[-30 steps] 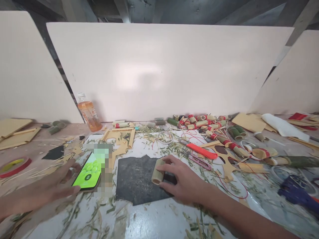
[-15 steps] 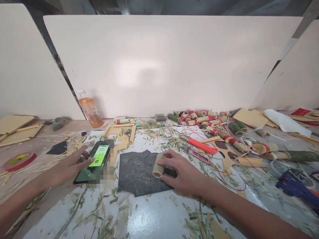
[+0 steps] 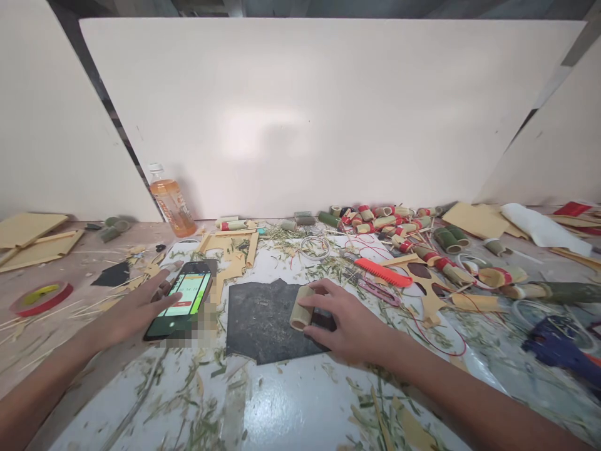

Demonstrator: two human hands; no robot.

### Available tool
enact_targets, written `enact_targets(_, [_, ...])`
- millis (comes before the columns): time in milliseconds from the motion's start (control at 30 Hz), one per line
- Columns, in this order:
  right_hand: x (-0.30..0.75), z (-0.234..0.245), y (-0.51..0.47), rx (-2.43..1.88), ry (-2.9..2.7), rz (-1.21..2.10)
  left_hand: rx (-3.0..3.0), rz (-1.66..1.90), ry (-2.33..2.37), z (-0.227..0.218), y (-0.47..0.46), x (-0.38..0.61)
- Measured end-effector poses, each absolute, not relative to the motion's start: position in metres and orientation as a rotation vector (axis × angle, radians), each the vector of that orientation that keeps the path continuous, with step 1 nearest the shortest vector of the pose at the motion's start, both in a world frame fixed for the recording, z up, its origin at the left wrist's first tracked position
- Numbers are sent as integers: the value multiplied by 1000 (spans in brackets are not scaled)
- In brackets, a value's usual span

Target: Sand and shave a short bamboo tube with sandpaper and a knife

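Note:
My left hand (image 3: pixel 138 307) lies at the left edge of a smartphone (image 3: pixel 181 300). Its thumb reaches over the lit screen, which shows a timer with a red button. The other fingers are apart from the thumb, beside the phone, partly curled. My right hand (image 3: pixel 345 319) is closed round a short, pale bamboo tube (image 3: pixel 300 308) with thumb and fingers. The tube's open end faces toward me. Beneath it a black sheet (image 3: pixel 263 326) lies on the white work surface (image 3: pixel 282 401). Part of a dark object under my right palm is hidden.
Bamboo pieces with red bands (image 3: pixel 375 219) are heaped at the back right. An orange comb (image 3: pixel 382 272), a pink cutter (image 3: pixel 378 292) and a blue glue gun (image 3: pixel 561 351) lie rightward. A drink bottle (image 3: pixel 173 203) and red tape roll (image 3: pixel 42 299) are leftward.
The phone screen has changed from a mostly green page to a white timer page with a red button. The view has shifted slightly; both hands stay nearly in place.

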State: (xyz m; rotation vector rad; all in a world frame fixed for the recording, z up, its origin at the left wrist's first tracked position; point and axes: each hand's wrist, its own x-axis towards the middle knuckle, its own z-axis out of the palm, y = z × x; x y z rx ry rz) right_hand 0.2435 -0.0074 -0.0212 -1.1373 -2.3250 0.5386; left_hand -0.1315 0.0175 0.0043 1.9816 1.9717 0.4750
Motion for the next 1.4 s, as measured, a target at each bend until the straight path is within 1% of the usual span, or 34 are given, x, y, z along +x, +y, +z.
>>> enact_targets(67, [243, -21, -8, -1139, -2330, 533, 1936, 393, 2065, 6, 14, -128])
enact_targets(133, [243, -21, -8, -1138, -2331, 522, 2103, 440, 2029, 10, 8, -115])
enact_targets(233, [240, -22, -9, -1142, -2340, 491, 2419, 459, 1656, 14, 1, -77])
enact_targets(333, [239, -20, -11, -1115, -2364, 441, 2575, 138, 1229, 11, 6, -33])
enact_targets(400, [240, -18, -12, -1113, -2372, 405, 2629, 16, 1095, 6, 13, -13])
enact_targets(700, [243, -17, -9, -1188, -2331, 325, 2666, 35, 1181, -19, 5, -9])
enact_targets(900, [247, -20, -15, -1237, -2316, 332, 2641, -7, 1211, -17, 1, -6])
enact_targets(1033, [239, -13, -13, -1270, -2384, 182, 2630, -26, 1196, -14, 1, -7])
enact_targets(1133, [231, -11, -6, -1217, -2420, 118, 2653, 2, 1204, -14, 1, -8])
enact_targets(1400, [228, -30, -9, -1170, -2339, 104, 2685, 58, 1205, -16, 0, -6])
